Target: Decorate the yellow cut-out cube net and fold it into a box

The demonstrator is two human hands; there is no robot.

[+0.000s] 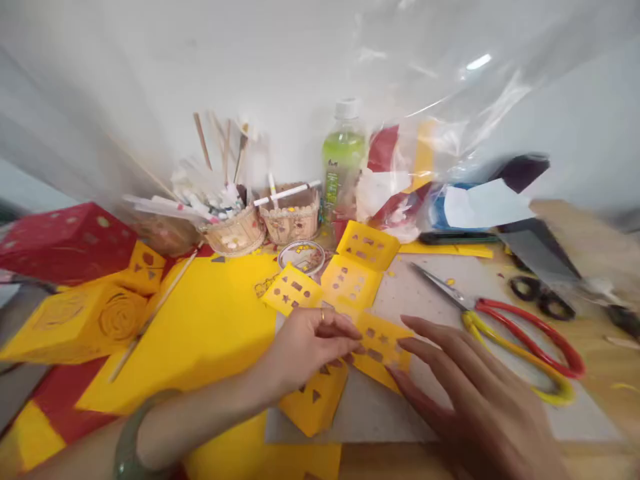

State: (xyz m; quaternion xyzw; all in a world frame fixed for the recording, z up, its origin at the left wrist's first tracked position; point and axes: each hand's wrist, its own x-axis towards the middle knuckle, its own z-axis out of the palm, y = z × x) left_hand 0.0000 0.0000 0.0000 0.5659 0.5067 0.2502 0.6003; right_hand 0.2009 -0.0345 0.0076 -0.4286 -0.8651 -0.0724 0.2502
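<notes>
A yellow folded paper net (351,285) with several panels lies partly folded up in front of me, its panels pierced with small stars, circles, triangles and bars. My left hand (317,350), with a ring and a green bangle, pinches it near the middle, where the panels meet. Fingers apart, my right hand (465,383) is at the right panel; its fingertips are at or very near that panel's edge, and firm contact is hard to tell. Grey board (370,420) lies beneath the paper. To the right of the net are large scissors (520,333) with red and yellow handles.
Yellow sheets (215,313) and a thin stick (155,313) lie left, beside a yellow paper box (85,317) and a red box (70,240). Behind stand decorated baskets (233,230) of pens and brushes, a green drink bottle (344,160) and plastic film (450,120). Black-handled scissors (543,297) lie right.
</notes>
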